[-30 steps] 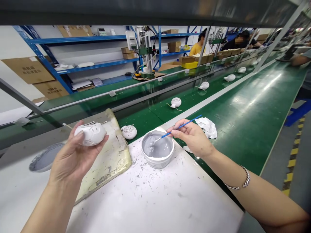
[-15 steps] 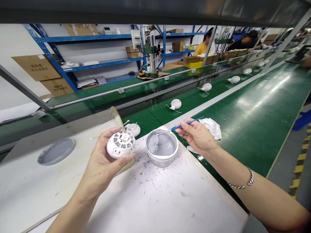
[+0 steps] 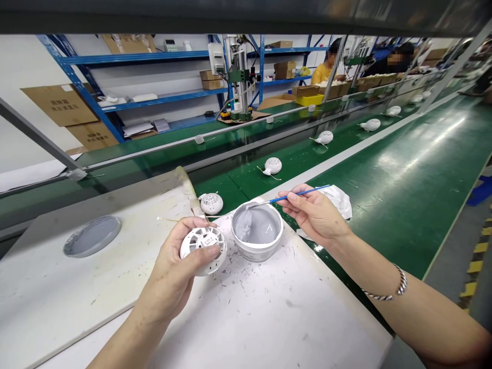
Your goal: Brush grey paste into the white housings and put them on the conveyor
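My left hand (image 3: 182,266) is closed around a round white slotted plastic housing (image 3: 209,237), with the thumb lying across its face and a label at its centre. In my right hand (image 3: 307,212) is a thin paintbrush with a blue handle (image 3: 282,197), held in a pinch. The brush's tip reaches over the left part of a white tub (image 3: 257,253) of thick grey paste (image 3: 265,223). Just left of the tub, a second white housing (image 3: 211,204) rests on the green belt near the board's edge.
A lid smeared with grey paste (image 3: 92,236) lies on the white board (image 3: 126,277) at left. More housings (image 3: 272,165) sit along the green conveyor (image 3: 238,177). A crumpled white cloth (image 3: 338,201) lies behind my right hand. Other people work farther down the line.
My left hand has moved right and slightly down, turning the housing so the thumb now lies over its face. The brush stays over the tub. Housings on the belt have shifted slightly left.
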`<state>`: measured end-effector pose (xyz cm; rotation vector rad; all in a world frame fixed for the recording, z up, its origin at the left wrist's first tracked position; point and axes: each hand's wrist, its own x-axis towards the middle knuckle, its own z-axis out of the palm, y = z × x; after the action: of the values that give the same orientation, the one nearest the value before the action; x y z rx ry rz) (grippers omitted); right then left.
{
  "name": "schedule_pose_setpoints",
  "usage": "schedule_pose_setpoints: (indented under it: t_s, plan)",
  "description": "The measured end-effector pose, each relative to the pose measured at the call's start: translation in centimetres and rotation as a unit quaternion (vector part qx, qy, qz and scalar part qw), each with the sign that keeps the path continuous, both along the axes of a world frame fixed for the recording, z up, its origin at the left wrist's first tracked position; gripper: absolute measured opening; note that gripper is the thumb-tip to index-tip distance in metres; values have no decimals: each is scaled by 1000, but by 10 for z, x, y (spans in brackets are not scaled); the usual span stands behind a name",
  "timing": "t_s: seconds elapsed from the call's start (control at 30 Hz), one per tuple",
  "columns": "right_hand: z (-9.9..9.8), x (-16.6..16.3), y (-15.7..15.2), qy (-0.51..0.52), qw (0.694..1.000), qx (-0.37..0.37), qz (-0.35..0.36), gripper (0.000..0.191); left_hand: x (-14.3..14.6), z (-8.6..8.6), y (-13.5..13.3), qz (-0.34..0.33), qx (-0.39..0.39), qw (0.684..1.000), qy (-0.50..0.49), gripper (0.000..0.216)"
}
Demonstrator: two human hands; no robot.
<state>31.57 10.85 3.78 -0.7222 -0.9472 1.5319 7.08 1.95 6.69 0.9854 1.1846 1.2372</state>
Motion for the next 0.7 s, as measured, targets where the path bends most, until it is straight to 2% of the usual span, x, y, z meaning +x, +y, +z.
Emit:
schedule_pose_setpoints:
  t_s: [0.17, 0.37, 0.53, 0.7]
  plan:
    - [4, -1, -6, 21, 1000, -8, -5, 19, 3, -3, -1, 9, -25, 999, -32, 26]
    - [20, -12, -24, 78, 996, -18, 25, 19, 10, 1, -7, -3, -49, 997, -51, 25]
    - [34, -24, -37, 98, 993, 1, 64, 18, 19, 9, -12, 7, -81, 994, -67, 21]
    - [35, -32, -47, 90, 992, 14, 91, 18, 19, 2, -14, 0, -94, 991, -93, 24]
